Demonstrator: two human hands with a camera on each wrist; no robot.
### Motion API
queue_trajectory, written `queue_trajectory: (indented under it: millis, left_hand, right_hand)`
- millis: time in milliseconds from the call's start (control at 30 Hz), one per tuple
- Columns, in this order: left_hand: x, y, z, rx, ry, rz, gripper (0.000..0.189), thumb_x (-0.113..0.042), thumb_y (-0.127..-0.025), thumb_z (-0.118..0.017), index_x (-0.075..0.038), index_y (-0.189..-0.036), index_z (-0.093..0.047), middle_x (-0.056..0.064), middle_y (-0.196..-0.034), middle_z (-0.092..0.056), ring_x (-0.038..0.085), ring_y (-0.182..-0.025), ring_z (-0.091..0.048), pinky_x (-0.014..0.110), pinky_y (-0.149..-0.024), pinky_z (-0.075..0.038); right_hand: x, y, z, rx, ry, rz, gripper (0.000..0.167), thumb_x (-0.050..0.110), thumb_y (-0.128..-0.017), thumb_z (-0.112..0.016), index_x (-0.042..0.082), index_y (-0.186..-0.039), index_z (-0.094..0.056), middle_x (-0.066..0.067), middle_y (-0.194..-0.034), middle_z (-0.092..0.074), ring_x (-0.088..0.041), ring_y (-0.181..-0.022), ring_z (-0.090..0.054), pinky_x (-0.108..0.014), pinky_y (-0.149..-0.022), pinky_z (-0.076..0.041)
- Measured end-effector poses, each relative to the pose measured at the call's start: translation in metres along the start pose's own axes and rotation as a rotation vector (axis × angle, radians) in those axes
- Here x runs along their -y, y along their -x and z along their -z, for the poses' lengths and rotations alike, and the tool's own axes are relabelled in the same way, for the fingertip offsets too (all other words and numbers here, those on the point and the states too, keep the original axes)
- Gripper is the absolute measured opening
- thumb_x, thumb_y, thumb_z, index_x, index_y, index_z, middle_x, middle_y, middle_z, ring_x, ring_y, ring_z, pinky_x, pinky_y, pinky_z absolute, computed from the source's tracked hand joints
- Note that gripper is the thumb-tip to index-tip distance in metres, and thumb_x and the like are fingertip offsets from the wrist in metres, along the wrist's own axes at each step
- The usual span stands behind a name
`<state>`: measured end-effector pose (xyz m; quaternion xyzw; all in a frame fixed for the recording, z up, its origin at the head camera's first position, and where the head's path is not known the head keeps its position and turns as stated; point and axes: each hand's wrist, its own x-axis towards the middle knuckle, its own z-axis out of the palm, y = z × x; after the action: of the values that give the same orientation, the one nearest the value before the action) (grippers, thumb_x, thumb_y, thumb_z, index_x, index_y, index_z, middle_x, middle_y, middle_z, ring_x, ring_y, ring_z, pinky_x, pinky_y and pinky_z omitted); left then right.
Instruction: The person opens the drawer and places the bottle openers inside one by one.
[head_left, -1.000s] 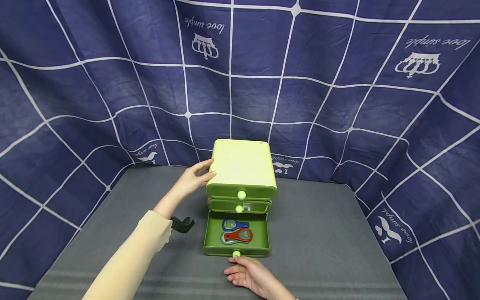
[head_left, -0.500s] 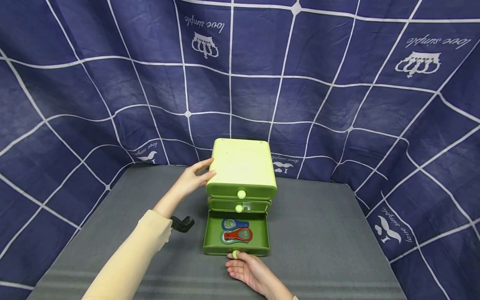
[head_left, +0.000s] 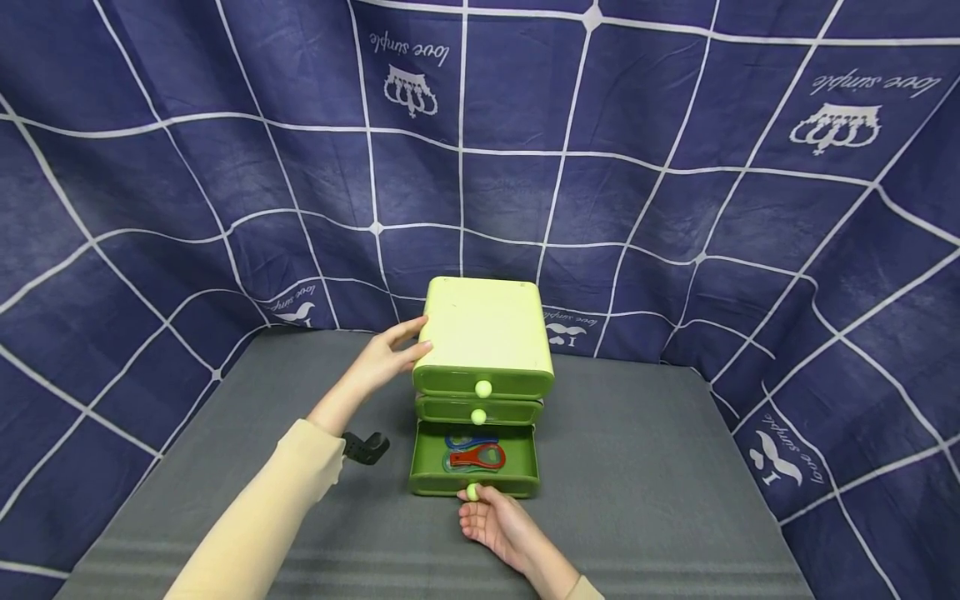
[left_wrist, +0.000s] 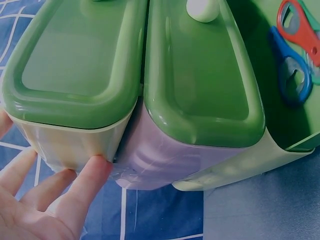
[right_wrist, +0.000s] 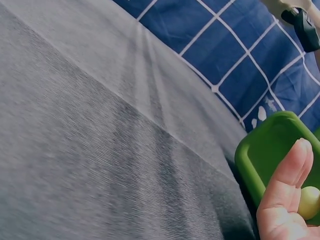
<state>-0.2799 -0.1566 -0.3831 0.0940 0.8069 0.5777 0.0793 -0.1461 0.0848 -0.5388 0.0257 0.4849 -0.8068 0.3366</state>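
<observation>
A small three-drawer cabinet (head_left: 486,325) with a pale yellow-green top and green drawer fronts stands on the grey cloth. Its bottom drawer (head_left: 517,485) is pulled out; red (head_left: 480,456), blue (head_left: 480,441) and green bottle openers lie inside, overlapping. My left hand (head_left: 381,360) rests its fingertips against the cabinet's left side, fingers spread; the left wrist view shows them on the upper drawer unit's side wall (left_wrist: 75,142). My right hand (head_left: 504,529) pinches the round knob (head_left: 473,492) of the bottom drawer between thumb and finger. The upper two drawers are closed.
Grey cloth (head_left: 637,467) covers the table around the cabinet. Behind and at the sides hangs a blue curtain (head_left: 510,192) with white lines. A black wrist strap (head_left: 366,448) shows by the left forearm.
My right hand has taken the knob and moved away from me, sliding the bottom drawer slightly in. The bottle openers moved with it. My left hand stays in place.
</observation>
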Motion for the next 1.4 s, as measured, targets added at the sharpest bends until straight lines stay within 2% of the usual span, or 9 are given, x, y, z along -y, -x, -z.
queue_trajectory:
  millis: [367, 600, 967, 1400]
  left_hand:
    - [0.000, 0.000, -0.001, -0.003, 0.027, -0.003, 0.065, -0.034, -0.098, -0.063, -0.017, -0.154, -0.035, 0.013, -0.159, -0.034, 0.031, -0.144, -0.037, 0.047, -0.107, -0.047]
    - [0.001, -0.001, -0.001, -0.002, 0.039, -0.006, 0.064, -0.030, -0.099, -0.062, -0.015, -0.155, -0.035, 0.015, -0.159, -0.033, 0.032, -0.145, -0.034, 0.047, -0.106, -0.048]
    - [0.001, -0.002, -0.002, -0.017, 0.043, -0.009, 0.063, -0.027, -0.099, -0.062, -0.013, -0.154, -0.035, 0.017, -0.157, -0.035, 0.033, -0.144, -0.036, 0.046, -0.105, -0.049]
    - [0.000, -0.001, -0.002, -0.030, 0.016, 0.004, 0.064, -0.033, -0.097, -0.064, -0.018, -0.153, -0.039, 0.012, -0.157, -0.037, 0.028, -0.144, -0.037, 0.047, -0.105, -0.049]
  right_hand:
    - [0.016, -0.032, 0.008, -0.050, 0.028, 0.042, 0.033, 0.028, -0.108, -0.037, 0.002, -0.115, -0.056, 0.003, -0.083, -0.062, -0.006, -0.075, -0.060, -0.020, -0.072, -0.054]
    - [0.027, -0.047, 0.014, -0.042, 0.029, 0.063, 0.037, 0.029, -0.109, -0.034, 0.000, -0.120, -0.053, 0.003, -0.084, -0.062, -0.007, -0.077, -0.060, -0.021, -0.073, -0.054]
    - [0.034, -0.062, 0.024, -0.004, 0.026, 0.079, 0.038, 0.027, -0.110, -0.032, -0.003, -0.125, -0.050, 0.005, -0.085, -0.061, -0.007, -0.080, -0.060, -0.021, -0.077, -0.054]
    - [0.035, -0.065, 0.032, -0.003, 0.067, 0.077, 0.042, 0.027, -0.109, -0.036, -0.007, -0.130, -0.050, 0.001, -0.086, -0.061, -0.008, -0.080, -0.060, -0.023, -0.077, -0.056]
